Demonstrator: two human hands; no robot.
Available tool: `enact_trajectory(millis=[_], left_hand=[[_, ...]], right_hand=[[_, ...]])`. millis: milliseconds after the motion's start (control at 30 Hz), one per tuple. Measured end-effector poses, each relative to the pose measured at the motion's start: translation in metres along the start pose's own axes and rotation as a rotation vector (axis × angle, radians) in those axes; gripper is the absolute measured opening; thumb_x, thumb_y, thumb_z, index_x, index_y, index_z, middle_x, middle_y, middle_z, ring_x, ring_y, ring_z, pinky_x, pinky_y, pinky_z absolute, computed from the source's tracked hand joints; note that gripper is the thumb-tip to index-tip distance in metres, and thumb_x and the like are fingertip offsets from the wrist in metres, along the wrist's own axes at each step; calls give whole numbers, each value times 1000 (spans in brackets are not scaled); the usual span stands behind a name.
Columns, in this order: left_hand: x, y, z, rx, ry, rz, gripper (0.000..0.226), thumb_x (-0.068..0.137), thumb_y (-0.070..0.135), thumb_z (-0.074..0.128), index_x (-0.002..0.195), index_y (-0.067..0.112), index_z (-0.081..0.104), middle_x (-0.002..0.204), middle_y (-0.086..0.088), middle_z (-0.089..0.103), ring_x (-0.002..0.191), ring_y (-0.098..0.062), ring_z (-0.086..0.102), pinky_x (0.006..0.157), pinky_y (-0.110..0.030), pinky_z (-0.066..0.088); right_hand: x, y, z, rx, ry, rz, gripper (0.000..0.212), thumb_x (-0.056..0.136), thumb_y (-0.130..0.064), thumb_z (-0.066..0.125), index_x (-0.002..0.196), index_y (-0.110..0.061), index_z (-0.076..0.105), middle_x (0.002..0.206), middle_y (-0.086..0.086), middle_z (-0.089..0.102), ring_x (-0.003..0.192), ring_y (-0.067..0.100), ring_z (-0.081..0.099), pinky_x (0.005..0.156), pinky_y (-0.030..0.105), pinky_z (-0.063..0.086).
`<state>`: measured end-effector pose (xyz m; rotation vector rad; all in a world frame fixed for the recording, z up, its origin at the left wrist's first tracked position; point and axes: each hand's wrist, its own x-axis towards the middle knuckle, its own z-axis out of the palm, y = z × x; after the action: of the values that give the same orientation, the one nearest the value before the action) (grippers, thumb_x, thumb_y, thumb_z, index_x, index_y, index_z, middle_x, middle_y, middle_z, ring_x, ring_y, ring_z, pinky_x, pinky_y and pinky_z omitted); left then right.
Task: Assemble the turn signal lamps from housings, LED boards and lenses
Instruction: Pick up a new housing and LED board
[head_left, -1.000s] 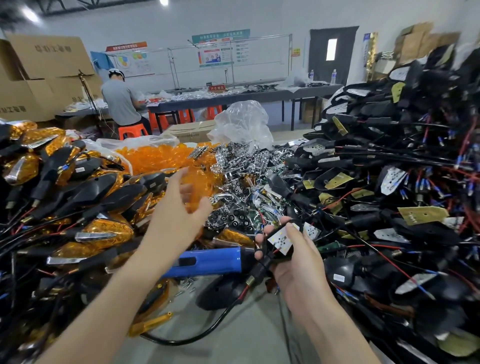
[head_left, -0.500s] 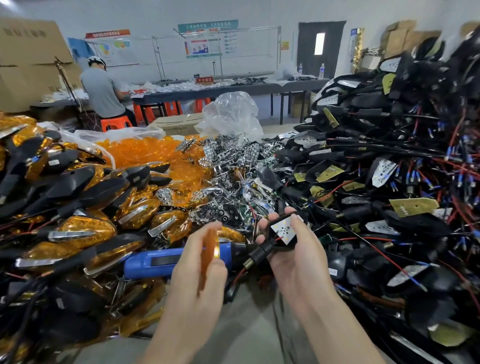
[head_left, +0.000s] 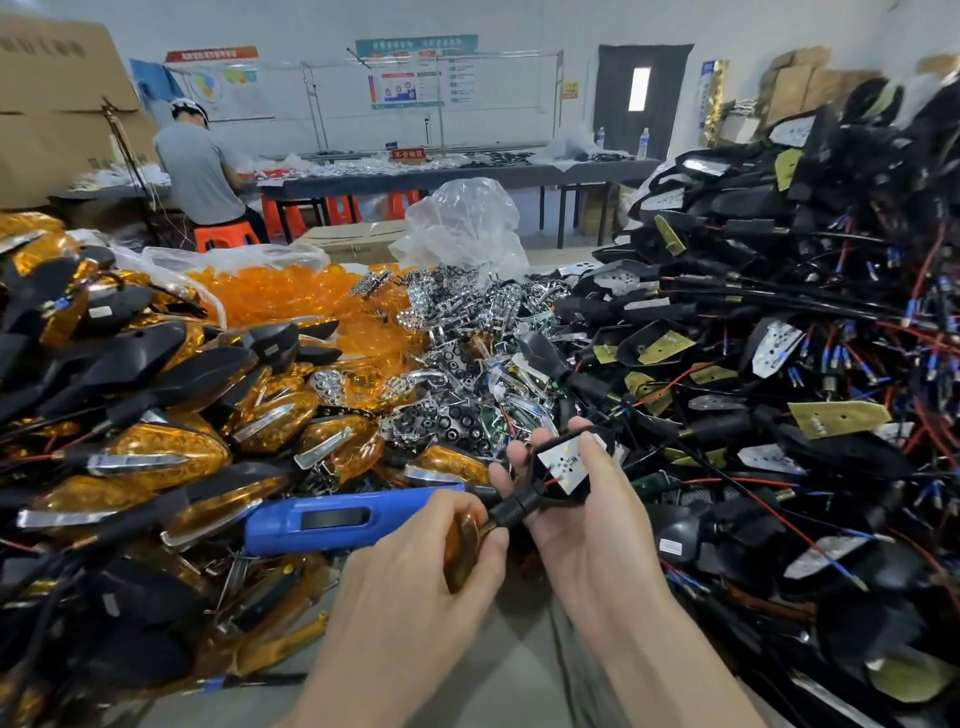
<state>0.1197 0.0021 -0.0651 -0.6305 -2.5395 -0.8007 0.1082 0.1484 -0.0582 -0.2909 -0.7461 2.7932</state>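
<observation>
Grey tabletop (head_left: 519, 675), heaped with parts past counting — amber-lensed lamps (head_left: 156, 452) left, wired black housings (head_left: 779, 364) right. Over its near edge my left hand (head_left: 415, 587) curls round one amber lens (head_left: 464, 545). My right hand (head_left: 597, 530) grips one black housing (head_left: 517, 505) — one white LED board (head_left: 563, 465) inside, thumb at its edge. One blue tool (head_left: 337, 519) lies beyond my left knuckles.

Left hand (head_left: 415, 582) pinches an amber lens (head_left: 464, 545); right hand (head_left: 587, 525) holds a black housing (head_left: 563, 467).
</observation>
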Motion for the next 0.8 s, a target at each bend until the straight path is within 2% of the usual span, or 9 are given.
enact_trajectory(millis=[100,200,300,400,467,567,667,733,800], left_hand=[[1,-2,-3,12,16,4,20,83,64,43,92,46,43,89,24,56,71,3,54,44,-11,33],[0,-6,-4,52,33,4,17,87,62,45,94,47,42,63,22,52,68,5,53,44,-11,33],[1,-9,-6,7,44,14,20,92,64,38,97,46,45,80,27,55,75,9,53,50,-14,39],[5,-10,-11,-288,154,-78,33,93,69,27,103,46,48,87,17,61,71,-4,61,51,-22,44],[8,-10,-12,-619,255,-183,34,93,69,31,99,42,51,83,4,64,66,-13,63,44,-35,51],[13,-8,-13,-1032,236,-375,42,90,73,44,103,36,57,75,1,63,59,-18,62,41,-35,48],[17,-11,-10,-1282,179,-478,51,75,58,61,117,28,61,80,-4,68,72,-19,68,57,-33,56],[15,-12,-9,-1232,108,-446,54,71,52,65,120,30,59,90,-2,73,89,-19,73,74,-29,59],[11,-8,-9,-1078,38,-338,52,75,50,64,124,36,51,100,5,73,95,-14,72,80,-21,57]], right_hand=[[-1,0,-1,1,-52,51,18,108,-31,45,115,-23,60,90,13,74,86,36,76,69,56,61],[-1,-1,-2,-41,-104,86,19,108,-35,44,113,-28,60,99,17,73,91,38,76,69,56,61],[-1,0,0,-75,-105,50,19,107,-34,44,105,-29,63,96,16,73,84,35,75,66,53,61],[-1,2,1,-91,-76,-10,19,108,-32,43,106,-28,61,90,13,74,75,29,74,68,54,62],[-2,3,1,-105,-67,-30,17,108,-32,43,110,-28,60,90,11,74,74,28,74,67,52,62],[-2,7,0,-140,-83,-37,18,108,-32,42,109,-29,60,91,11,73,74,27,73,68,51,62],[-2,10,-2,-171,-88,-54,22,108,-31,42,103,-30,63,93,12,72,76,26,73,68,49,62],[-3,9,-2,-181,-92,-71,20,109,-30,42,104,-29,62,93,12,72,76,26,73,67,48,62],[-3,8,-2,-182,-89,-75,20,109,-30,41,105,-29,60,94,12,72,76,26,72,68,47,62]])
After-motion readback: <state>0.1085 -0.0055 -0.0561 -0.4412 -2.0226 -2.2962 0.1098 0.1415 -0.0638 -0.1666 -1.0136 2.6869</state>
